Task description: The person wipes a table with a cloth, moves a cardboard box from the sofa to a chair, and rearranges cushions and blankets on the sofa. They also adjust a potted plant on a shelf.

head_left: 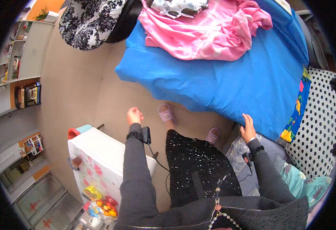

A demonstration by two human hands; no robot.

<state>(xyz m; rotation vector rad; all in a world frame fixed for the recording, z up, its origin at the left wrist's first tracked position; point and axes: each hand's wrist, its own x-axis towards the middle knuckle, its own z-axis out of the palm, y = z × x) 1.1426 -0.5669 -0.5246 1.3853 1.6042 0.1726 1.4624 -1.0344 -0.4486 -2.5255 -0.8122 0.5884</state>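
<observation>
My left hand (135, 115) is held out over the floor with its fingers curled in, and I see nothing in it. A black strap goes round that wrist, with a small black box (146, 135) on a cable beside it. My right hand (247, 128) is at the near edge of the bed, fingers stretched out over the blue sheet (214, 82); whether they press on it I cannot tell. Farther up the bed lies a crumpled pink blanket (202, 36), with a pale patterned cloth (179, 7) on top.
A white table (99, 147) with a floral top stands on my left, bearing fruit (108, 209) and a yellow basket (93, 192). A black-and-white patterned cover (89, 23) is at the far left of the bed. On the right lies a dotted cloth (317, 119). Shelves (32, 50) line the left wall.
</observation>
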